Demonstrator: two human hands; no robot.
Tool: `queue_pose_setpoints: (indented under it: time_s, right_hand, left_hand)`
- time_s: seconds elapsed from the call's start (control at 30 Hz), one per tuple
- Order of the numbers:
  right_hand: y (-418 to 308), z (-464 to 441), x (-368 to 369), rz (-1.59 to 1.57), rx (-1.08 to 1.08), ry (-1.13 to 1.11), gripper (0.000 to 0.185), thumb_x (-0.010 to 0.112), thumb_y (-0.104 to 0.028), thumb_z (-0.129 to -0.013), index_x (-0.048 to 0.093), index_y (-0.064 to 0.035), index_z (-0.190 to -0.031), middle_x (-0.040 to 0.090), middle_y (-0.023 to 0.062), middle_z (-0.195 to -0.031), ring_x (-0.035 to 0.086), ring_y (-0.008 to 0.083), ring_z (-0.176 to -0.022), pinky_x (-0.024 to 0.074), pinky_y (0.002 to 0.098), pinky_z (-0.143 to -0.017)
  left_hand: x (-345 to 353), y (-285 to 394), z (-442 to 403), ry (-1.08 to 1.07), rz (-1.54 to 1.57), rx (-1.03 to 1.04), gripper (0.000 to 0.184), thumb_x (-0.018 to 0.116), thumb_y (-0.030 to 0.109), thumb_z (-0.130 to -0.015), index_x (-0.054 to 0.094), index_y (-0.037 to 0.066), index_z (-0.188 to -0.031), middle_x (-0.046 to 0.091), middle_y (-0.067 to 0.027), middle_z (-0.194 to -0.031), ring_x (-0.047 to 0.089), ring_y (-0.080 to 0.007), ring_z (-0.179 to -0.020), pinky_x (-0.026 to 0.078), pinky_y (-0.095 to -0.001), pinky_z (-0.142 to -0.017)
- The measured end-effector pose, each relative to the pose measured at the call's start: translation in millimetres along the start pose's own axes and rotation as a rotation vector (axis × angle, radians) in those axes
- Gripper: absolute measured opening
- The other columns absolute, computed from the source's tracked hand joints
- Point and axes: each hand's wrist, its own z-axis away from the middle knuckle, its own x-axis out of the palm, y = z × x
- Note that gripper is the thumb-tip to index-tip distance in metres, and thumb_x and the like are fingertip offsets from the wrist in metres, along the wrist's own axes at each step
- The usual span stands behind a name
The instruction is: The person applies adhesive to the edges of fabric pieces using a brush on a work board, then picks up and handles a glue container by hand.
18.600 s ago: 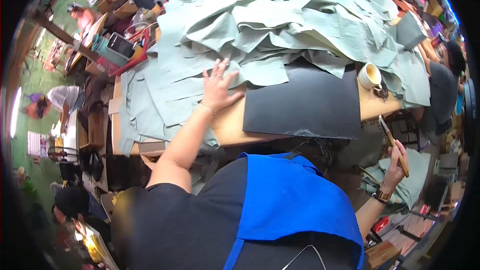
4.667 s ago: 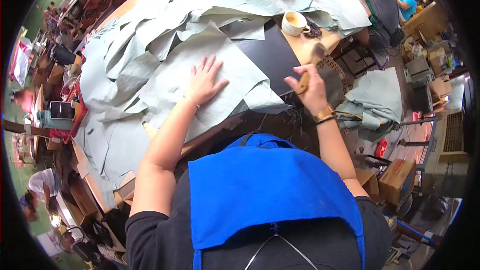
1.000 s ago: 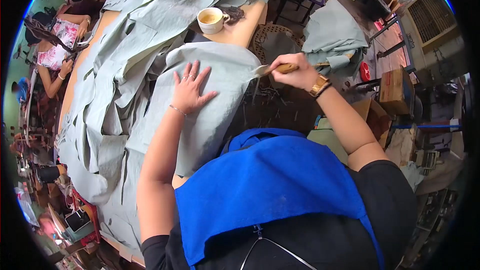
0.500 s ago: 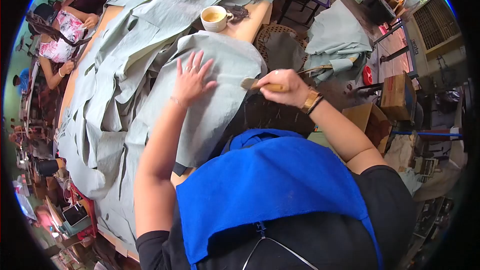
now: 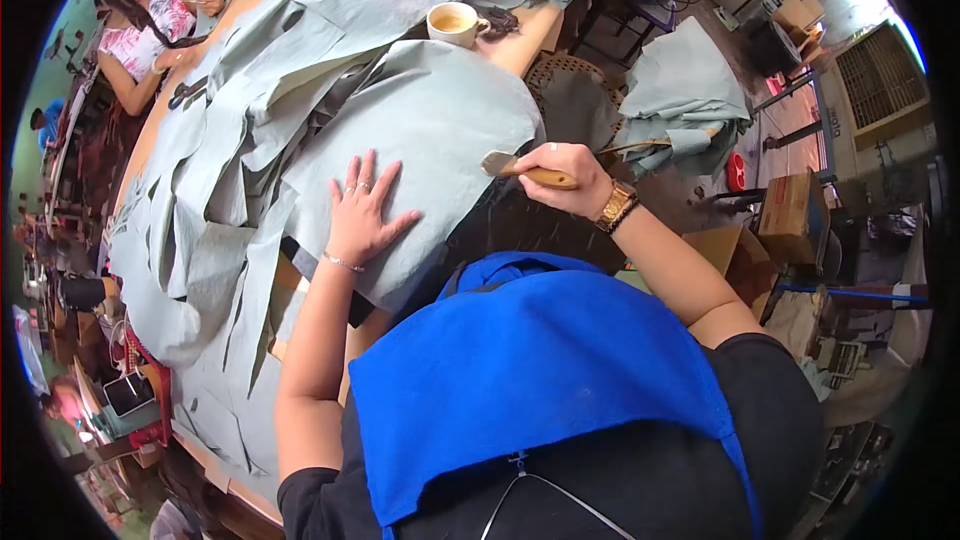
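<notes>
My left hand (image 5: 365,215) lies flat with its fingers spread on a pale grey-green sheet (image 5: 440,105) that looks like leather or thick cloth. In my right hand (image 5: 572,182) is a flat brush with a wooden handle (image 5: 548,177), gripped between thumb and fingers. The brush's pale, broad tip rests at the sheet's right edge; whether it presses on the surface I cannot tell. Beyond the sheet stands a white cup (image 5: 455,26) holding a yellowish liquid, with a dark crumpled scrap (image 5: 499,23) beside it.
Many overlapping grey-green pieces (image 5: 230,180) cover the table (image 5: 205,60) on the left. More sheets (image 5: 685,75) are piled at the right, near a woven basket (image 5: 545,70). Cardboard boxes (image 5: 793,217) stand farther right. Another person (image 5: 150,40) sits across the table.
My left hand and the sheet under it have shifted toward me, and the sheet has turned slightly. The brush stays by the sheet's right edge. The whole view has moved a little.
</notes>
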Motion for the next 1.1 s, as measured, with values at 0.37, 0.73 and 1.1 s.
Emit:
queue_pose_setpoints:
  time_s: [0.37,0.73,1.1]
  right_hand:
    - [-11,6,13,0.035,-0.009,0.002,0.014,0.073,-0.011,-0.075,0.071,-0.0065,-0.088,0.07,0.012,-0.081,0.069,0.027,-0.075,0.0553,0.0349,-0.07]
    - [-29,5,17,0.131,-0.016,-0.029,0.012,0.073,-0.009,-0.074,0.071,-0.0063,-0.085,0.07,0.0115,-0.081,0.069,0.0265,-0.073,0.0549,0.0338,-0.067]
    - [-45,3,26,0.117,-0.025,-0.102,0.016,0.074,-0.01,-0.074,0.069,-0.0069,-0.089,0.069,0.0116,-0.081,0.068,0.0257,-0.075,0.0548,0.0343,-0.069]
  left_hand:
    - [14,-19,-8,0.033,0.151,0.078,0.086,0.065,0.064,-0.08,0.039,0.021,-0.149,0.022,-0.0191,-0.16,0.011,-0.0418,-0.149,0.008,-0.0619,-0.116]
    - [20,-23,1,0.05,0.322,0.061,0.085,0.068,0.059,-0.08,0.041,0.015,-0.148,0.016,-0.0227,-0.16,0.002,-0.0448,-0.148,0.012,-0.0528,-0.119]
    - [23,-28,-5,0.067,0.307,0.119,0.088,0.07,0.059,-0.08,0.037,0.019,-0.151,0.015,-0.0223,-0.161,0.002,-0.0447,-0.148,0.016,-0.0525,-0.119]
